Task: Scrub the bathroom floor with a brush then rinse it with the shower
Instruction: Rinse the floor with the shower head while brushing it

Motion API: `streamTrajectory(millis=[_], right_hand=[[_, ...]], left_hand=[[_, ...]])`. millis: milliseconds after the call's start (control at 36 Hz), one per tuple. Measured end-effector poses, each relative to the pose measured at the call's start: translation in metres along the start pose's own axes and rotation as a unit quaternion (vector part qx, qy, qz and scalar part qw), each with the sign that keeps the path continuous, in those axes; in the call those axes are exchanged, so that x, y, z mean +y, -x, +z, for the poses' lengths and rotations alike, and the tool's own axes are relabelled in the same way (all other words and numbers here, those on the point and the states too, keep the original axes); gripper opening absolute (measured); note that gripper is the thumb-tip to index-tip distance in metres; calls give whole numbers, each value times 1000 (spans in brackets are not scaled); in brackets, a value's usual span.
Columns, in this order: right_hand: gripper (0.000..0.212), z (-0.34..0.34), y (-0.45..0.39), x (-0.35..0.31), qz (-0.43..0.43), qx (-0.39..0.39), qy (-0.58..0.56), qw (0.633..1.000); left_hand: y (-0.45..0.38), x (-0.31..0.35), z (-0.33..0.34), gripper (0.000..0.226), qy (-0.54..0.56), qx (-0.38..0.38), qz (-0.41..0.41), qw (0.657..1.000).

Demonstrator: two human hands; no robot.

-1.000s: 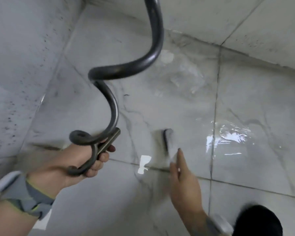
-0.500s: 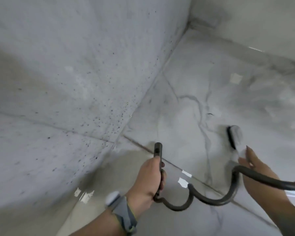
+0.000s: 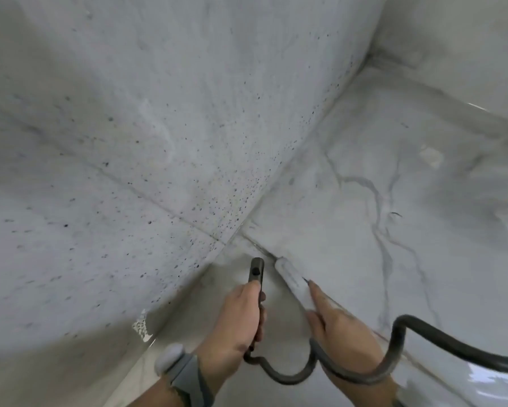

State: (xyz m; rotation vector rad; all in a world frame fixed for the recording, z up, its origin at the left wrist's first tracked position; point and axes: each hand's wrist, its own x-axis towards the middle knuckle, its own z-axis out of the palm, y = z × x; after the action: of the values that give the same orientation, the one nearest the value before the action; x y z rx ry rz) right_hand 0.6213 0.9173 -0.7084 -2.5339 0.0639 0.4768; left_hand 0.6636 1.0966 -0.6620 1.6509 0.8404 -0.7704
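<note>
A: How far along is the job judged to be?

B: Midway: the white scrubbing brush [image 3: 291, 279] is pressed by the right hand [image 3: 339, 327] into the grout line at 6 o'clock, forefinger laid straight along it. Rinsing remains.

A: And the shower?

B: The dark metal shower handle [image 3: 256, 277] is gripped in the left hand [image 3: 236, 327], its ribbed grey hose [image 3: 399, 342] draped over the right wrist. The glossy marble-veined floor tiles [image 3: 408, 230] shine wet at 4 o'clock; the speckled wall [image 3: 129, 142] looks matte.

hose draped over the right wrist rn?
Yes, the dark shower hose lies across the right hand's wrist, running on from the shower handle gripped by the left hand.
</note>
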Motion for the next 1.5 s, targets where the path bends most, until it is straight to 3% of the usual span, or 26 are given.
streamTrajectory(millis=[111, 194, 278, 333, 389, 444, 500, 556, 583, 667, 722, 778, 889, 1000, 1111, 1222, 1333, 1417, 1500], right_hand=[[54, 6, -30, -14, -52, -66, 67, 994], [52, -17, -77, -15, -132, 25, 151, 979], [53, -71, -157, -2, -27, -11, 113, 993], [54, -102, -200, 18, 97, 27, 62, 993], [54, -113, -215, 23, 136, 39, 39, 989], [53, -96, -190, 12, 86, 16, 75, 993], [55, -71, -137, -9, -24, -40, 140, 989], [56, -69, -104, -12, -130, -92, 227, 961], [56, -73, -114, 1, -131, -85, 254, 954], [55, -117, -175, 44, 90, 8, 118, 989], [49, -142, -197, 58, 201, 69, 20, 977], [48, -134, -185, 53, 167, 38, 55, 984], [56, -97, -130, 45, -17, -52, 216, 975], [49, -136, -157, 91, 168, 43, 71, 982], [52, -117, -121, 83, 99, -18, 112, 989], [54, -126, -118, 102, 171, 27, 69, 983], [52, -128, -98, 106, 151, 0, 83, 985], [53, -136, -94, 117, 216, 35, 49, 974], [51, -133, -83, 117, 187, 2, 72, 980]], left_hand=[[16, -13, -2, 36, 64, 20, -63, 996], [19, -24, -10, 35, 66, 61, -107, 990], [20, -30, -16, 39, 100, 67, -153, 981], [21, -29, -17, 39, 128, 55, -167, 976], [25, -27, -17, 37, 135, 46, -159, 977], [29, -27, -14, 37, 142, 40, -137, 980], [32, -30, -9, 39, 135, 41, -114, 983], [31, -30, -2, 39, 126, 37, -101, 986], [30, -31, 0, 39, 122, 37, -95, 987], [28, -32, 8, 38, 105, 45, -89, 989], [30, -31, 8, 40, 95, 45, -85, 991], [29, -29, 10, 40, 89, 47, -86, 991], [30, -22, 15, 40, 65, 36, -74, 994], [33, -11, 21, 38, 72, 18, -54, 996], [29, -1, 30, 36, 70, 1, -55, 996], [30, 4, 42, 35, 53, -19, -37, 998], [31, 8, 56, 34, 32, -52, -25, 998], [32, 10, 66, 33, 18, -73, -21, 997], [30, 12, 73, 32, 4, -86, -17, 996]])
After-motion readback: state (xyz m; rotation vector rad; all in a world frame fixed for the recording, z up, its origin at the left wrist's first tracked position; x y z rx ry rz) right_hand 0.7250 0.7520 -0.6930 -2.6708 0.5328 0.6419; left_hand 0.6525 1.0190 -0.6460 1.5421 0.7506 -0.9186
